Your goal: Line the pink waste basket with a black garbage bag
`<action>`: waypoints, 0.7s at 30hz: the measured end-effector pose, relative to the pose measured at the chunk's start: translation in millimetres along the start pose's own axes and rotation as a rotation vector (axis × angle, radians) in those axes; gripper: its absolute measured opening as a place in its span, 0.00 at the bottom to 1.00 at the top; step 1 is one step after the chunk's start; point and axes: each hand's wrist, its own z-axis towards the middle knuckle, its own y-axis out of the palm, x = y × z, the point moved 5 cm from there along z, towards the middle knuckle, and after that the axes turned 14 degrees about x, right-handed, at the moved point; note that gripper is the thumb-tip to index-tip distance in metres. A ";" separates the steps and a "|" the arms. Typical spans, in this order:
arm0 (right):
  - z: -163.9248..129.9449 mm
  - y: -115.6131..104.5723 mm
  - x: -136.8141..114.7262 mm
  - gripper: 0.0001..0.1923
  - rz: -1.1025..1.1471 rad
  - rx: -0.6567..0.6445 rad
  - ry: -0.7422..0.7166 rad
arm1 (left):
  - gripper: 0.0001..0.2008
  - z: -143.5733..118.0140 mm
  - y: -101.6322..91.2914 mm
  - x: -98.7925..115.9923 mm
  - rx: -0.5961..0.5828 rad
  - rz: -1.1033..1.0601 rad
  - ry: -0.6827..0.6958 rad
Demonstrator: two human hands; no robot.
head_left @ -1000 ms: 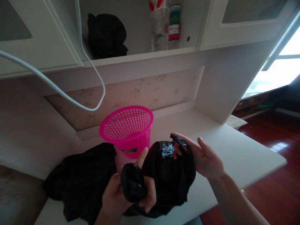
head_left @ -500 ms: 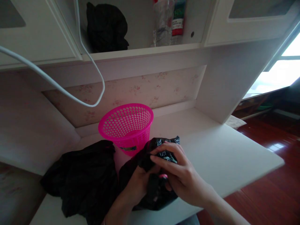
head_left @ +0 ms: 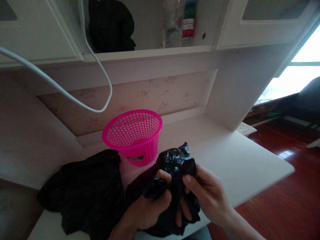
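Observation:
A crumpled, shiny black plastic bag (head_left: pixel 172 158) is gripped between both hands over the front of the white desk. My left hand (head_left: pixel 150 208) pinches one bunched part of it between thumb and fingers. On the other side, my right hand (head_left: pixel 207 190) holds a folded edge of the same bag between thumb and forefinger. Parts of the fingers are hidden behind the plastic. Just beyond the bag stands a pink perforated plastic basket (head_left: pixel 150 146), upright, with a dark label on its front. Black cloth or plastic (head_left: pixel 92 190) lies heaped left of the hands.
The white desk (head_left: pixel 225 153) runs to a free edge on the right, above a reddish wooden floor (head_left: pixel 265 200). A white cable (head_left: pixel 57 86) hangs across the upper left. In the shelf above are a black bundle (head_left: pixel 112 26) and clear bottles (head_left: pixel 172 26).
My hands have moved apart, the right one slightly rightward, spreading the bag between them. More of the bag's shiny surface shows. The view has shifted slightly.

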 end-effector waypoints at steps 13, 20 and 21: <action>23.4 14.5 28.1 0.24 -0.111 -0.077 0.209 | 0.18 -1.0 14.4 46.4 -0.280 0.451 0.383; 34.3 -5.5 36.4 0.26 -0.162 0.121 0.251 | 0.36 2.0 2.6 58.1 0.080 0.997 0.553; 34.5 -9.0 34.8 0.26 -0.135 0.151 0.244 | 0.35 3.6 -0.1 57.1 0.144 1.042 0.604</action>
